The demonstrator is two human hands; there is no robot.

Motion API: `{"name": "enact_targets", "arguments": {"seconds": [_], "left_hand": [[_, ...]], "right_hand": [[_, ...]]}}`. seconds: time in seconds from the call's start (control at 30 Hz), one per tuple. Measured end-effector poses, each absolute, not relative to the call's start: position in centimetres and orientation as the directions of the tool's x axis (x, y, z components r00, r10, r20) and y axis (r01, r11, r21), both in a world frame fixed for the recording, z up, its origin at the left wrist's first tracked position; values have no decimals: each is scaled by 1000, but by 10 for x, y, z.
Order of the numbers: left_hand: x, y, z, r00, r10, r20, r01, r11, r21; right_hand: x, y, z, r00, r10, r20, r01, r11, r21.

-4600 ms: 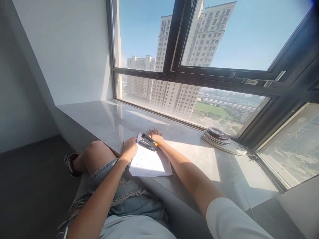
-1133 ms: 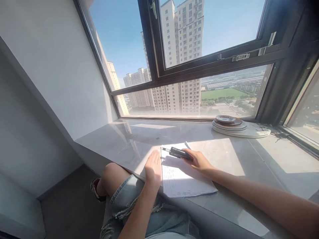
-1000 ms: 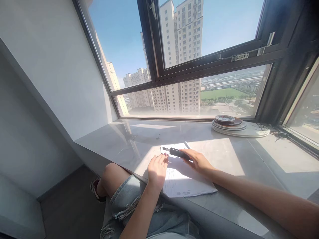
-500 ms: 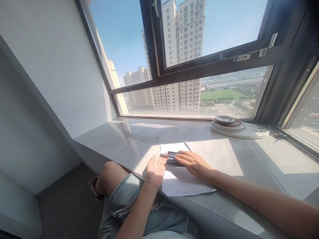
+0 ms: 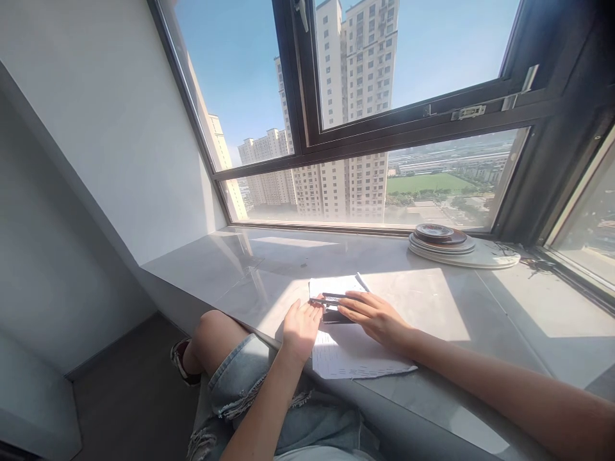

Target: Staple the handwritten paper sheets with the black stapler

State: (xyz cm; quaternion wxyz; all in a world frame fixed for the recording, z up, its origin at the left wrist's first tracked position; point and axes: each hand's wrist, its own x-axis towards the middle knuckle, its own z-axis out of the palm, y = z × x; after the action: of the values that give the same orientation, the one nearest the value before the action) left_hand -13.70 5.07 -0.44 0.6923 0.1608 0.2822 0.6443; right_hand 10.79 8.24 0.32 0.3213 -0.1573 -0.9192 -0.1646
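Observation:
A black tool that looks like a stapler (image 5: 338, 317) lies over the paper sheets (image 5: 360, 352), its long upper arm raised from the dark base with a pale gap between. My right hand (image 5: 379, 317) grips its right end from above, fingers across the arm and base. My left hand (image 5: 302, 328), palm turned up, has its fingertips closed at the left tip of the arm. The fingers hide parts of the tool. Printed or written lines show on the near part of the sheets, and one far corner is curled up.
The paper rests on a sunlit stone window ledge (image 5: 413, 291). Stacked plates (image 5: 437, 240) and round boards stand at the back right by the dark window frame (image 5: 384, 134). My knee (image 5: 223, 339) is beside the ledge's front edge, left of my left hand.
The raised arm of the stapler has tilted, so its dark edge shows where a silvery side faced me before. Both hands stay in nearly the same place.

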Motion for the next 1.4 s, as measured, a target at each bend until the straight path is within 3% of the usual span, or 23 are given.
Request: {"name": "enact_targets", "arguments": {"seconds": [0.13,0.3,0.4,0.53,0.6,0.73,0.87,1.27,1.4], "left_hand": [[-136,48,-2,19,989,-147,-797,104,595],[-133,47,3,3,979,-205,-812,122,570],[-132,47,4,0,978,-208,-790,128,599],[-132,46,-2,33,994,-103,-708,96,700],[-133,46,-6,17,998,-59,-673,55,737],[-135,43,-13,-9,999,-44,-572,31,820],[-130,39,-10,4,1000,25,-459,-20,888],[-116,22,8,132,991,20,-215,9,977],[-115,22,8,175,985,-6,-132,29,991]], "right_hand": [[108,83,4,-719,165,675,406,888,216],[109,80,6,-726,118,677,395,878,271],[107,78,6,-694,149,705,419,879,226],[105,83,3,-525,266,808,545,834,80],[106,88,1,-425,379,822,606,794,-53],[109,97,0,-289,661,693,635,674,-377],[109,102,4,-296,782,548,572,605,-555],[102,92,17,-462,767,446,577,642,-505],[102,89,14,-424,664,615,497,739,-455]]}}
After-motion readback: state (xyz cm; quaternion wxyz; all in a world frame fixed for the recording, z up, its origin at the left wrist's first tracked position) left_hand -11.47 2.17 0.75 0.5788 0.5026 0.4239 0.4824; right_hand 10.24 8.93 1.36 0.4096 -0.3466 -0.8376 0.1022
